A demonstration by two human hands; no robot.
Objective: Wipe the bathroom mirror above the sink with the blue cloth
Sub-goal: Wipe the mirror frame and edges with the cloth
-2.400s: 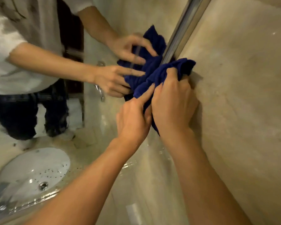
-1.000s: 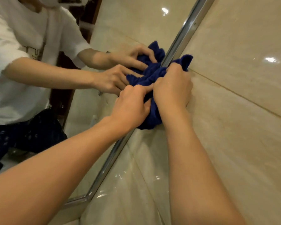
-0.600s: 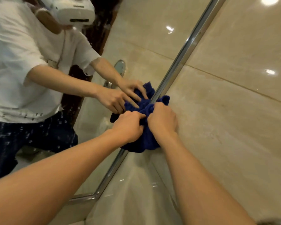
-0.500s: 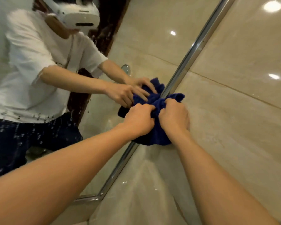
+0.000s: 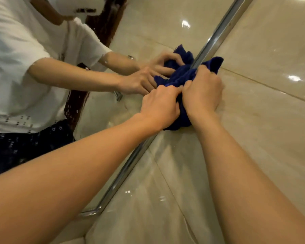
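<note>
A bunched dark blue cloth (image 5: 183, 76) is pressed against the mirror's chrome right edge strip (image 5: 218, 30), overlapping both the mirror glass (image 5: 148, 29) and the beige wall tile. My left hand (image 5: 160, 104) grips the cloth from the mirror side with curled fingers. Right beside it, my right hand (image 5: 203, 90) grips the cloth from the wall side. The two hands touch each other. Most of the cloth is hidden under them. The mirror reflects both hands and the cloth.
Glossy beige wall tiles (image 5: 262, 111) fill the right and lower part of the view. The chrome frame turns a corner (image 5: 93, 211) at the mirror's lower right. The glass shows a person in a white shirt and a dark wooden door frame (image 5: 104, 23).
Both hands have slid the cloth up along the mirror's right edge since the earliest frame, when the sink was in view; over the last half second the hands stayed on the edge strip.
</note>
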